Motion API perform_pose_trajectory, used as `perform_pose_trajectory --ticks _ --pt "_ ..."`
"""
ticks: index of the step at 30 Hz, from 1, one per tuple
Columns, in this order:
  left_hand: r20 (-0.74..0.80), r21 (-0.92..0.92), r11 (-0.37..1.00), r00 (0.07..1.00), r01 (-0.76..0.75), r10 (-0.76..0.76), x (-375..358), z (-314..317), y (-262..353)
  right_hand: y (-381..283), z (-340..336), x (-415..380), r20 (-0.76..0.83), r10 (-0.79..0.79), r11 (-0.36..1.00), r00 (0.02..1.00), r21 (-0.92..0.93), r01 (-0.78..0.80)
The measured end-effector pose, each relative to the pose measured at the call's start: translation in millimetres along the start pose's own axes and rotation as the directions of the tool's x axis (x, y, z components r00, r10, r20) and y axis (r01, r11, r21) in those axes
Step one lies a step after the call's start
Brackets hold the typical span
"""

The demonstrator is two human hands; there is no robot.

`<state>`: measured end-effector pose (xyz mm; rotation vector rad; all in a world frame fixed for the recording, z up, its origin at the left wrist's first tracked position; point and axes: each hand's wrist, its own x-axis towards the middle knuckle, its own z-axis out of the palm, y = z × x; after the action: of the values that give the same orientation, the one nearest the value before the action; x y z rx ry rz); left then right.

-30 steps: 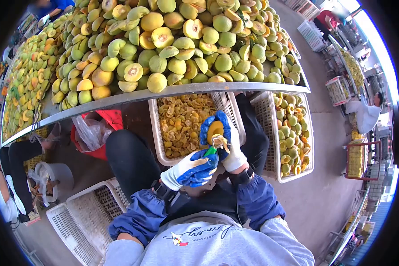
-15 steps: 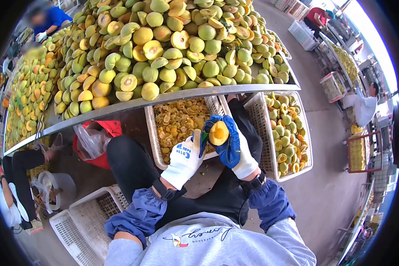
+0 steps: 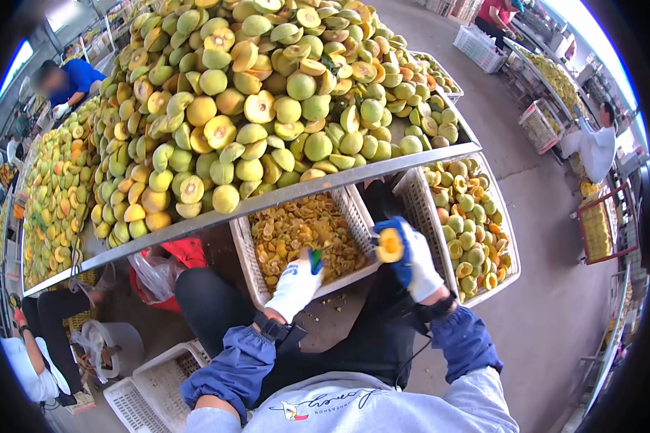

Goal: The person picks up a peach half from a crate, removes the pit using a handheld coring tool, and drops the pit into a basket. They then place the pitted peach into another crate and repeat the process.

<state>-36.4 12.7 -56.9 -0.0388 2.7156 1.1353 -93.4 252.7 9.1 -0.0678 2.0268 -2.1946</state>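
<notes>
My right hand (image 3: 414, 260), in a blue and white glove, holds a yellow-orange fruit half (image 3: 390, 245) with its cut face showing, between the two crates. My left hand (image 3: 298, 283), in a white glove, is closed round a small green-handled tool (image 3: 315, 261) above the near edge of a crate of fruit scraps (image 3: 243, 252). The tool's tip is blurred. To the right stands a white crate of green and orange fruit halves (image 3: 511, 249). Heaped green and yellow fruit (image 3: 231, 101) covers the metal-edged table (image 3: 282, 197) in front.
A red bag (image 3: 184, 252) and a pale bucket (image 3: 123, 348) stand at the left, with empty white crates (image 3: 141, 393) below. A person in blue (image 3: 79, 79) is at the far left, and another person's arm (image 3: 32, 353) shows at lower left. More workers are at the right.
My hands have moved apart. The right one has gone rightward with the fruit half, the left one slightly down and left with the tool. The view has shifted a little.
</notes>
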Motion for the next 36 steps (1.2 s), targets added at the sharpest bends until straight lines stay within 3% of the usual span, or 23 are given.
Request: perform_pose_trajectory --ticks 1,2,3,4,6,7,8,10,12,14,15,16,18,19,22,23,24,28,29,32,33,34,36 --pt "-0.011 0.08 0.996 0.999 0.033 -0.032 -2 -3 -7 -13 -33 3 0.074 -0.247 0.834 0.966 -0.491 0.251" --pt "-0.016 0.122 0.983 0.99 0.138 -0.137 -3 0 -17 2 -67 2 -0.216 0.097 0.995 0.972 0.048 -0.088" --pt "0.023 0.14 0.977 0.986 0.162 -0.167 -5 1 -27 -1 -95 0 -0.375 0.097 0.995 0.922 0.03 -0.093" --pt "0.062 0.158 0.969 0.978 0.188 -0.2 -8 2 -35 15 -132 1 -0.453 -0.165 0.962 0.876 -0.27 0.041" --pt "0.082 0.213 0.951 0.966 0.225 -0.247 -14 7 -43 42 -196 -14 -0.598 -0.254 0.868 0.76 -0.487 -0.093" --pt "0.098 0.241 0.939 0.956 0.246 -0.275 -16 10 -47 42 -205 -28 -0.59 -0.37 0.635 0.718 -0.724 -0.268" --pt "0.099 0.241 0.938 0.956 0.247 -0.277 -17 14 -53 70 -237 -41 -0.54 -0.36 0.441 0.761 -0.817 -0.371" --pt "0.117 0.256 0.932 0.949 0.257 -0.294 -19 21 -62 135 -263 -62 -0.415 -0.543 0.05 0.73 -0.884 -0.466" --pt "0.132 0.256 0.936 0.951 0.241 -0.281 -20 17 -56 124 -254 -70 -0.47 -0.426 0.108 0.773 -0.875 -0.473" --pt "0.111 0.236 0.937 0.951 0.256 -0.288 -20 15 -51 83 -233 -55 -0.656 -0.204 -0.094 0.727 -0.726 -0.682" --pt "0.132 0.253 0.923 0.935 0.29 -0.33 -19 15 -49 63 -213 -44 -0.603 -0.32 -0.001 0.73 -0.771 -0.637" --pt "0.133 0.249 0.925 0.935 0.289 -0.328 -19 16 -47 43 -196 -27 -0.43 -0.478 0.102 0.766 -0.893 -0.438" --pt "0.142 0.23 0.938 0.945 0.258 -0.295 -20 15 -45 -18 -118 8 -0.212 -0.55 0.293 0.808 -0.955 -0.05" --pt "0.167 0.201 0.954 0.952 0.222 -0.257 -22 11 -39 -30 -82 27 -0.172 -0.557 0.472 0.812 -0.87 0.139" --pt "0.064 0.136 0.972 0.978 0.189 -0.199 -32 11 -30 -39 -4 86 0.146 -0.583 0.478 0.799 -0.734 0.483" --pt "0.042 0.117 0.98 0.986 0.158 -0.164 -37 10 -32 -52 23 93 0.188 -0.473 0.527 0.861 -0.723 0.447" --pt "0.033 0.112 0.981 0.986 0.159 -0.164 -43 12 -37 -30 33 124 0.313 -0.612 0.271 0.726 -0.78 0.564" --pt "-0.068 0.045 0.994 0.993 0.096 -0.093 -61 6 -48 -31 64 153 0.449 -0.383 0.059 0.808 -0.861 0.506" --pt "-0.079 0.03 0.994 0.992 0.103 -0.1 -64 3 -49 -32 64 157 0.456 -0.379 0.116 0.805 -0.84 0.53" --pt "-0.105 0.02 0.993 0.988 0.113 -0.111 -69 -1 -45 -27 51 172 0.312 -0.348 0.472 0.884 -0.756 0.453" --pt "-0.109 0.004 0.993 0.987 0.118 -0.117 -69 -4 -42 -23 46 182 0.289 -0.325 0.644 0.9 -0.63 0.435" --pt "-0.111 -0.011 0.993 0.986 0.122 -0.122 -70 -6 -39 -19 33 187 0.202 -0.111 0.873 0.973 -0.448 0.192" --pt "-0.093 -0.041 0.987 0.983 0.152 -0.156 -68 -18 -25 -35 34 168 0.124 -0.049 0.998 0.991 -0.023 0.052"
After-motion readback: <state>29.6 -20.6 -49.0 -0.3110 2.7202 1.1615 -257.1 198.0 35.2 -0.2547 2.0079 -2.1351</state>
